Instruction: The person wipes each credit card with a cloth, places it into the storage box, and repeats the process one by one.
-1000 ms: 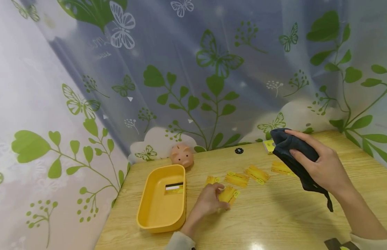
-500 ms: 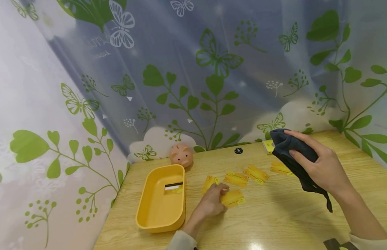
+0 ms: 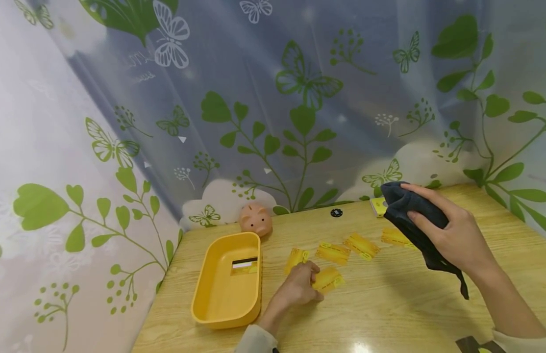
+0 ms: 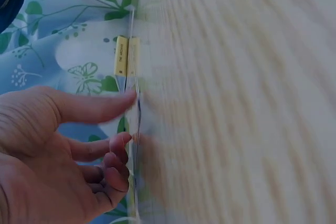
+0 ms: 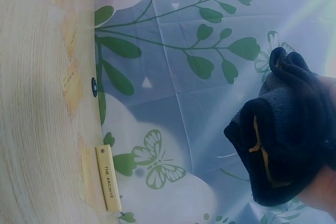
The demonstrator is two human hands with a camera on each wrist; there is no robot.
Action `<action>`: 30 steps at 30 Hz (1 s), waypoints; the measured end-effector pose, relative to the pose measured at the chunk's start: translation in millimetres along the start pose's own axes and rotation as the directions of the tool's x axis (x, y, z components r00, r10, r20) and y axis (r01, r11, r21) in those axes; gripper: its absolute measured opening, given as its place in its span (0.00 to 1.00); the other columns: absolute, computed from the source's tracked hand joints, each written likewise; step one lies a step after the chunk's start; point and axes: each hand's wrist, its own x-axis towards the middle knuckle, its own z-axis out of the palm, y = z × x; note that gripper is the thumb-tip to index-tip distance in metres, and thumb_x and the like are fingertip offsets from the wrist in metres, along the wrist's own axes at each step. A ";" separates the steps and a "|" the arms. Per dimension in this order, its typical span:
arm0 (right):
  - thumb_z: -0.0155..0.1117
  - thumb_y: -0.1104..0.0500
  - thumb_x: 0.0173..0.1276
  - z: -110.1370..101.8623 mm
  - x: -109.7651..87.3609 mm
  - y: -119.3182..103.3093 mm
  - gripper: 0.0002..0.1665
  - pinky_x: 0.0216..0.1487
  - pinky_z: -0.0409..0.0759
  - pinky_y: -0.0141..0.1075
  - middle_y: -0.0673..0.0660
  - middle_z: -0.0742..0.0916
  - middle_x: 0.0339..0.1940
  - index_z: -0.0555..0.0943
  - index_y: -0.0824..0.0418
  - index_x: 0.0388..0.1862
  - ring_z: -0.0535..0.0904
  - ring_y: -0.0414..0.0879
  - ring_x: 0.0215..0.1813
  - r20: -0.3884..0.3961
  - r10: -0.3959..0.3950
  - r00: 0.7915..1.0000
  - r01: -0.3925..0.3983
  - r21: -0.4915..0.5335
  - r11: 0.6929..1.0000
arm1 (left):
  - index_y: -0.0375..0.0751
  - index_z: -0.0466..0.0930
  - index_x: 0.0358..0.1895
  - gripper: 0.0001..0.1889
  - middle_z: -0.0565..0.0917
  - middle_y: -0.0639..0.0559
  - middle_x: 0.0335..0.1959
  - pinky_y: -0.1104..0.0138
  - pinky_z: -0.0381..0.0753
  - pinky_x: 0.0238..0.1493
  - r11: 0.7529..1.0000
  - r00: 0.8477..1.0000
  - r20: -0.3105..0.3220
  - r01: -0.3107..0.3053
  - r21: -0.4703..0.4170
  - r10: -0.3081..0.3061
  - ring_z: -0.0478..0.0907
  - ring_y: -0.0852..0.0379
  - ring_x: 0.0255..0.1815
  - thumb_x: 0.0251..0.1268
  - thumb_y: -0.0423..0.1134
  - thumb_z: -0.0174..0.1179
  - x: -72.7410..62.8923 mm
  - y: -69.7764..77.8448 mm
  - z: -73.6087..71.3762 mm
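My left hand (image 3: pixel 299 284) is low over the table, its thumb and fingers bent about the left end of a yellow card (image 3: pixel 329 280). Seen from the left wrist, the thumb and fingers are spread a little apart beside thin edges on the tabletop. Another yellow card (image 3: pixel 295 259) lies just beyond the fingers. Up to the right, my right hand (image 3: pixel 464 240) grips a folded dark blue cloth (image 3: pixel 416 213) above the table, a narrow dark strip hanging from it. The right wrist view shows the cloth's (image 5: pixel 289 129) fuzzy folds and a yellowish trim.
Several more yellow cards (image 3: pixel 362 246) lie in a row farther back. A yellow tray (image 3: pixel 201 289) with a card inside stands left, a pink piggy bank (image 3: pixel 256 219) behind it. A black disc (image 3: pixel 336 213) and a small yellow box (image 3: pixel 379 207) lie near the patterned curtain.
The near card has turned on the table under my left hand and shifted slightly right. The left hand has edged right, uncovering more of the card beyond it. The right hand stays still.
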 end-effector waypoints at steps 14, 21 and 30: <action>0.64 0.56 0.78 0.1 0.2 0.5 0.32 0.30 0.86 0.36 0.55 0.80 0.67 0.72 0.40 0.78 0.85 0.34 0.40 0.006 0.006 1.000 -0.006 0.008 1.000 | 0.40 0.82 0.48 0.23 0.74 0.50 0.43 0.58 0.78 0.48 0.995 0.999 -0.038 0.036 0.093 -0.032 0.71 0.52 0.45 0.50 0.37 0.83 2.6 2.7 1.0; 0.64 0.56 0.78 -0.6 0.5 0.3 0.32 0.30 0.86 0.36 0.57 0.80 0.67 0.72 0.39 0.78 0.85 0.34 0.40 0.008 0.008 1.000 -0.008 0.009 1.000 | 0.40 0.79 0.46 0.22 0.69 0.51 0.41 0.63 0.74 0.41 0.998 0.999 -0.044 0.014 0.066 -0.011 0.66 0.54 0.40 0.51 0.34 0.82 2.0 1.1 2.0; 0.64 0.55 0.78 -1.6 0.6 1.4 0.32 0.30 0.86 0.36 0.56 0.80 0.68 0.72 0.39 0.78 0.85 0.35 0.39 0.007 0.011 1.000 -0.011 0.006 1.000 | 0.44 0.75 0.44 0.26 0.77 0.52 0.38 0.64 0.71 0.41 0.994 0.993 -0.091 -0.064 0.083 0.072 0.66 0.55 0.41 0.45 0.33 0.84 1.0 -0.1 2.1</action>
